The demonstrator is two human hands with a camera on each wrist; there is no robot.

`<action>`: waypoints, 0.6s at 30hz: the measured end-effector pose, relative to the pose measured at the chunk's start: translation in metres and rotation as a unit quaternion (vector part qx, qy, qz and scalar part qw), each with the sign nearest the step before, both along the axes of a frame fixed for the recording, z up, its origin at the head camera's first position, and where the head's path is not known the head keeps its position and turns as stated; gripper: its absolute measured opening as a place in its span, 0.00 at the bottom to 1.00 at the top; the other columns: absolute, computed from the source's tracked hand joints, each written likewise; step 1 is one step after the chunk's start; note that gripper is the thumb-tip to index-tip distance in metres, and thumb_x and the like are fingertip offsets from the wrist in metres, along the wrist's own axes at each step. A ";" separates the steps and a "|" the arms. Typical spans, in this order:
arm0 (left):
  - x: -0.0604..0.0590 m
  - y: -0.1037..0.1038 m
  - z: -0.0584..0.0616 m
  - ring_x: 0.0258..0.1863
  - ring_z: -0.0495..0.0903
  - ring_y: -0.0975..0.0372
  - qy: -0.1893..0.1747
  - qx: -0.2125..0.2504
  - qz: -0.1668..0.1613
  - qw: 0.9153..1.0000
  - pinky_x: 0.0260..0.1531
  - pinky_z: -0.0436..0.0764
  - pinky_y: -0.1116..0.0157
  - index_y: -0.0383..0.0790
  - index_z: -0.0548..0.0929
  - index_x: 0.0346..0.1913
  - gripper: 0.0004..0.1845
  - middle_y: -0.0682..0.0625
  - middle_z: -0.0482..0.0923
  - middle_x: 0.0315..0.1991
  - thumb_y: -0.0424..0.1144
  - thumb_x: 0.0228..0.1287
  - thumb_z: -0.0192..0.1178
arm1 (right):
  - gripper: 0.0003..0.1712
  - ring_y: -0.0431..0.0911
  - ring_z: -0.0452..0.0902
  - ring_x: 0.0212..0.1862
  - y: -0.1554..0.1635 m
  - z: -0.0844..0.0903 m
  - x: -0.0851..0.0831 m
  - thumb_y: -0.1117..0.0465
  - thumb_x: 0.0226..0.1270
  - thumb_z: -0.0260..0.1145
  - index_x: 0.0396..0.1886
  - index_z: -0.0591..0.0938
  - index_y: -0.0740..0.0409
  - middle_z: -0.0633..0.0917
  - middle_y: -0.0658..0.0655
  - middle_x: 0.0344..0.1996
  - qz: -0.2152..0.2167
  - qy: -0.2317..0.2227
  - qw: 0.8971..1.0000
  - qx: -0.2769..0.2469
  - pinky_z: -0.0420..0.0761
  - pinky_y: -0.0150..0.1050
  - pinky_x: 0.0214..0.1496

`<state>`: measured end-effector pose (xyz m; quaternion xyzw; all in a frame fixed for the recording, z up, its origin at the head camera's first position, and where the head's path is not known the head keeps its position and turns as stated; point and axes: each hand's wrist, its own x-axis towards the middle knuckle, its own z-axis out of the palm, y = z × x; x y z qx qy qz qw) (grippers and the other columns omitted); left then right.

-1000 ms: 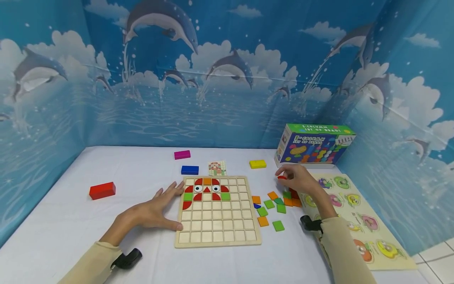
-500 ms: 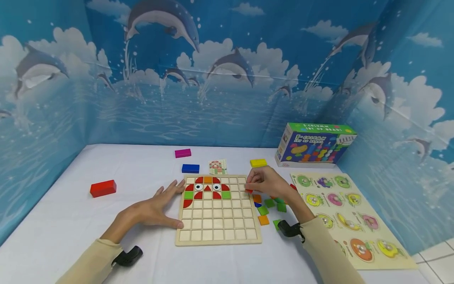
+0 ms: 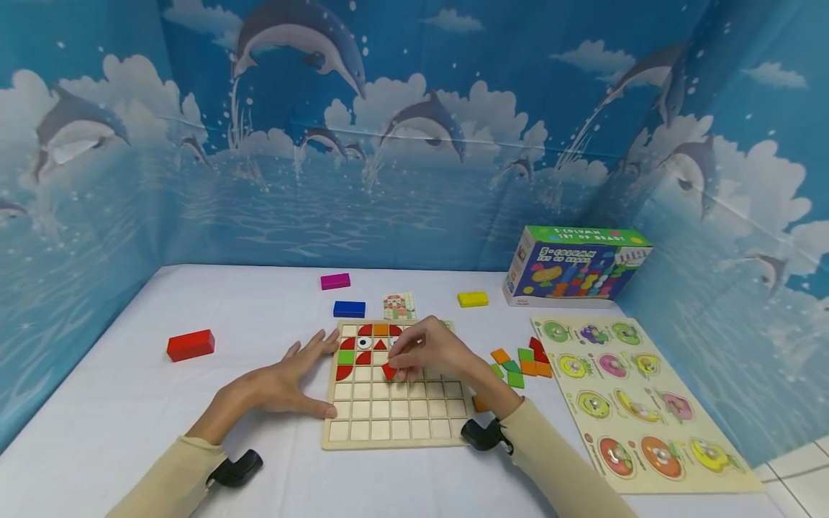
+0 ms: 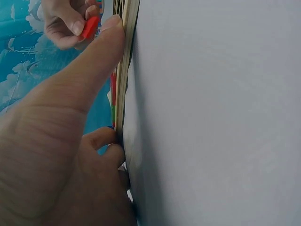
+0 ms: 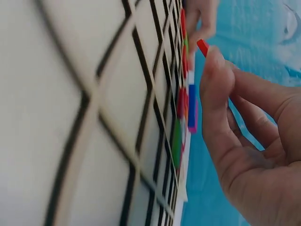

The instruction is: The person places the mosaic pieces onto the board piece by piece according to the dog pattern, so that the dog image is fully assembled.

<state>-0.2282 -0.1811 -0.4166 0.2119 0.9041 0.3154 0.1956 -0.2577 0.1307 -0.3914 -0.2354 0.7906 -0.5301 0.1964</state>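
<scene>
A wooden grid board point(image 3: 361, 430) lies on the white table, with red, green and orange tiles and round eye tiles in its upper cells. My left hand point(image 3: 275, 381) is spread along the board's left edge, thumb near the lower corner and fingers near the upper one. Over the middle of the board, my right hand point(image 3: 430, 350) pinches a small red tile point(image 3: 388, 371) between thumb and fingers. In the right wrist view this red tile point(image 5: 202, 47) sticks out past the fingertips, above the grid's surface. Part of the face pattern is hidden behind the right hand.
Loose green point(image 3: 515, 379), orange point(image 3: 500, 356) and red tiles point(image 3: 537, 350) lie right of the board. Beyond them are a fruit puzzle board point(image 3: 637, 385) and a toy box point(image 3: 576, 267). A pattern card point(image 3: 399, 306) and blue point(image 3: 350, 309), yellow point(image 3: 473, 298), magenta point(image 3: 334, 281) and red blocks point(image 3: 191, 345) lie around.
My right hand has moved left from beside the loose tiles to over the middle of the board, carrying the red tile. My left hand stays at the board's left edge.
</scene>
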 end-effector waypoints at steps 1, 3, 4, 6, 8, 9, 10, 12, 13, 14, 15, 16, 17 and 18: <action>0.000 0.000 0.000 0.87 0.32 0.40 -0.001 0.000 0.001 1.000 0.81 0.32 0.32 0.49 0.43 0.90 0.73 0.39 0.38 0.89 0.59 0.52 0.84 | 0.03 0.50 0.90 0.27 -0.005 -0.001 0.000 0.69 0.71 0.75 0.39 0.92 0.66 0.91 0.62 0.27 -0.004 0.007 1.000 0.007 0.90 0.38 0.32; 0.000 -0.001 0.001 0.87 0.32 0.40 -0.001 -0.001 0.003 1.000 0.81 0.32 0.31 0.49 0.43 0.90 0.73 0.39 0.38 0.89 0.60 0.52 0.84 | 0.02 0.48 0.89 0.26 -0.015 -0.002 0.000 0.68 0.70 0.77 0.36 0.93 0.63 0.91 0.59 0.25 -0.011 0.021 0.999 0.023 0.86 0.35 0.29; 0.000 -0.001 0.001 0.87 0.32 0.40 -0.002 -0.002 0.003 1.000 0.81 0.33 0.31 0.49 0.43 0.90 0.73 0.39 0.38 0.89 0.60 0.52 0.84 | 0.02 0.48 0.88 0.25 -0.018 -0.003 0.001 0.68 0.70 0.77 0.35 0.93 0.62 0.91 0.59 0.25 -0.014 0.027 0.999 0.029 0.85 0.34 0.28; 0.000 -0.001 0.000 0.87 0.32 0.39 0.000 -0.004 0.003 1.000 0.80 0.33 0.30 0.50 0.43 0.90 0.72 0.39 0.39 0.89 0.61 0.52 0.83 | 0.03 0.47 0.88 0.25 -0.024 -0.005 0.002 0.68 0.69 0.77 0.34 0.93 0.61 0.91 0.58 0.24 -0.021 0.030 0.999 0.035 0.84 0.33 0.27; 0.000 -0.001 0.000 0.87 0.32 0.39 0.001 -0.004 0.003 1.000 0.80 0.34 0.29 0.50 0.43 0.90 0.72 0.40 0.39 0.89 0.61 0.52 0.83 | 0.03 0.47 0.88 0.24 -0.030 -0.006 0.002 0.67 0.69 0.78 0.33 0.93 0.60 0.90 0.58 0.24 -0.028 0.029 0.998 0.038 0.84 0.33 0.27; 0.000 -0.001 0.000 0.87 0.32 0.39 0.001 -0.005 0.003 1.000 0.80 0.34 0.29 0.51 0.43 0.90 0.72 0.40 0.39 0.89 0.61 0.52 0.83 | 0.03 0.47 0.87 0.24 -0.032 -0.006 0.003 0.67 0.69 0.78 0.33 0.92 0.60 0.90 0.58 0.24 -0.030 0.029 0.998 0.039 0.84 0.33 0.26; 0.000 -0.001 0.000 0.87 0.32 0.39 0.002 -0.005 0.003 1.000 0.80 0.34 0.29 0.51 0.43 0.90 0.72 0.40 0.39 0.89 0.61 0.52 0.83 | 0.03 0.47 0.87 0.24 -0.034 -0.006 0.003 0.67 0.69 0.78 0.33 0.93 0.59 0.90 0.57 0.23 -0.032 0.028 0.998 0.041 0.84 0.33 0.26; 0.000 -0.001 0.000 0.87 0.32 0.39 0.002 -0.005 0.001 1.000 0.80 0.35 0.29 0.51 0.42 0.90 0.73 0.41 0.40 0.89 0.61 0.52 0.83 | 0.04 0.46 0.86 0.23 -0.038 -0.006 0.003 0.67 0.70 0.77 0.33 0.92 0.59 0.90 0.57 0.23 -0.033 0.028 0.998 0.046 0.84 0.33 0.26; 0.000 -0.001 0.000 0.87 0.32 0.39 0.003 -0.005 0.000 1.000 0.80 0.34 0.29 0.51 0.42 0.90 0.73 0.41 0.40 0.90 0.61 0.53 0.83 | 0.04 0.45 0.85 0.22 -0.039 -0.005 0.003 0.67 0.70 0.77 0.33 0.92 0.59 0.90 0.57 0.22 -0.032 0.031 0.998 0.052 0.84 0.33 0.25; 0.000 -0.001 0.000 0.87 0.32 0.39 0.004 -0.006 -0.001 1.000 0.80 0.34 0.29 0.51 0.42 0.90 0.73 0.41 0.40 0.90 0.61 0.53 0.83 | 0.05 0.45 0.84 0.21 -0.040 -0.005 0.002 0.67 0.70 0.77 0.32 0.92 0.59 0.90 0.57 0.22 -0.031 0.033 0.997 0.057 0.83 0.34 0.25; 0.000 -0.001 0.000 0.87 0.32 0.39 0.004 -0.008 -0.001 1.000 0.80 0.35 0.29 0.51 0.42 0.90 0.73 0.41 0.40 0.90 0.62 0.53 0.82 | 0.05 0.44 0.83 0.21 -0.041 -0.004 0.002 0.67 0.71 0.76 0.32 0.92 0.59 0.89 0.57 0.22 -0.031 0.036 0.997 0.062 0.83 0.34 0.24; 0.000 -0.002 0.000 0.87 0.32 0.39 0.004 -0.008 0.000 1.000 0.80 0.35 0.29 0.51 0.42 0.90 0.73 0.41 0.39 0.90 0.62 0.53 0.82 | 0.05 0.44 0.83 0.20 -0.042 -0.004 0.002 0.67 0.71 0.76 0.32 0.92 0.58 0.89 0.57 0.22 -0.031 0.039 0.996 0.068 0.82 0.34 0.24; 0.000 -0.002 0.000 0.87 0.32 0.39 0.003 -0.010 0.001 1.000 0.80 0.35 0.29 0.51 0.41 0.90 0.73 0.41 0.39 0.90 0.62 0.53 0.82 | 0.06 0.44 0.82 0.20 -0.044 -0.003 0.002 0.68 0.71 0.76 0.32 0.92 0.59 0.89 0.57 0.22 -0.031 0.043 0.996 0.073 0.82 0.34 0.24; 0.001 -0.003 0.000 0.87 0.32 0.38 0.003 -0.010 0.001 1.000 0.80 0.35 0.29 0.51 0.41 0.90 0.73 0.41 0.39 0.90 0.62 0.53 0.82 | 0.06 0.44 0.81 0.19 -0.045 -0.002 0.001 0.68 0.70 0.76 0.31 0.92 0.59 0.89 0.57 0.21 -0.030 0.048 0.995 0.079 0.82 0.34 0.24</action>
